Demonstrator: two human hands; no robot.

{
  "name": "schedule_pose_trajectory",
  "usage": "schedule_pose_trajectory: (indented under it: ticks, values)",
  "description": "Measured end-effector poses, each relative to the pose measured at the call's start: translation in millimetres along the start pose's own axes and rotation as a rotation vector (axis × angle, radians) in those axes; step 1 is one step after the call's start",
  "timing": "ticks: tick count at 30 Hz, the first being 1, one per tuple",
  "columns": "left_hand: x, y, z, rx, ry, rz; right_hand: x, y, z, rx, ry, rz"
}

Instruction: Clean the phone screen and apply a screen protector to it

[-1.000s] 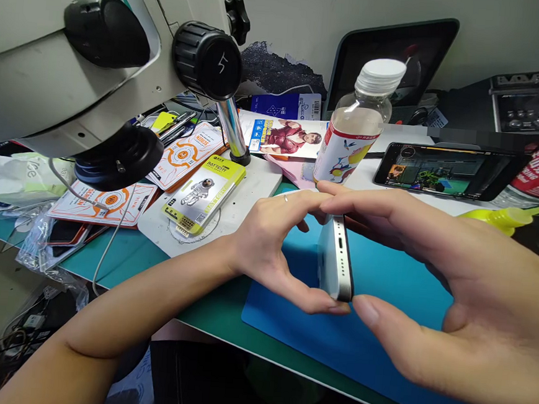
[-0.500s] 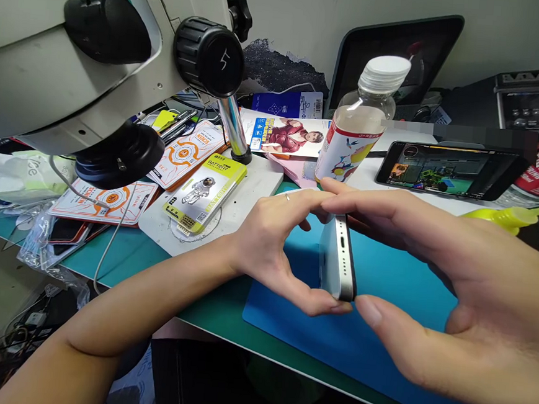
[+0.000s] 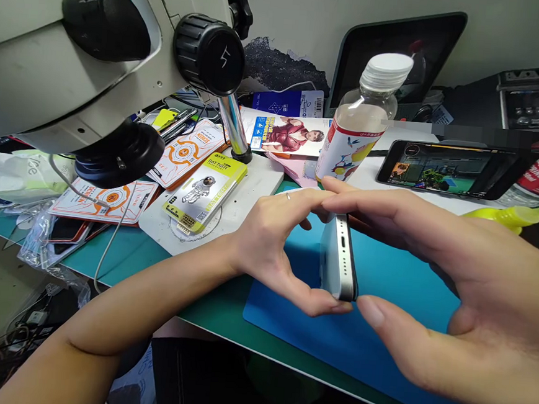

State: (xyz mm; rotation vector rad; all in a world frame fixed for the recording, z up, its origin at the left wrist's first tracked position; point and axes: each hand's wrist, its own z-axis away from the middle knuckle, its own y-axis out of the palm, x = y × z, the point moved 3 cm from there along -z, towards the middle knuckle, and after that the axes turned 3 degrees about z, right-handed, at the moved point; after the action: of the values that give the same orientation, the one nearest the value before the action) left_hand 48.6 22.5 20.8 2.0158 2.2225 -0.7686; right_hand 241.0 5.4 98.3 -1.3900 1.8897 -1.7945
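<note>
A white smartphone (image 3: pixel 338 257) stands on its long edge above the blue mat (image 3: pixel 379 354), its bottom end with the charging port facing me. My left hand (image 3: pixel 270 245) pinches it from the left, thumb at the lower corner and fingers over the top. My right hand (image 3: pixel 452 303) grips it from the right in the same way, thumb tip at the lower corner and fingers along the top edge. Both hands are closed on the phone.
A microscope head (image 3: pixel 75 56) hangs over the left of the bench. Battery packs (image 3: pixel 205 191) lie on its white base. A drink bottle (image 3: pixel 362 122) stands behind the hands, a second phone (image 3: pixel 444 169) with a lit screen lies at right, beside a yellow squeeze bottle (image 3: pixel 502 214).
</note>
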Motion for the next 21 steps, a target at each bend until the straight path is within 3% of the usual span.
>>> schedule_pose_trajectory:
  ticks: [10, 21]
  values:
    - [1.1, -0.4, 0.1, 0.005, 0.029, 0.129, 0.0, -0.7, 4.2, 0.010, 0.006, 0.005]
    - [-2.1, 0.8, -2.1, -0.031, 0.003, 0.088, 0.6, -0.9, 5.0, 0.004, 0.002, 0.016]
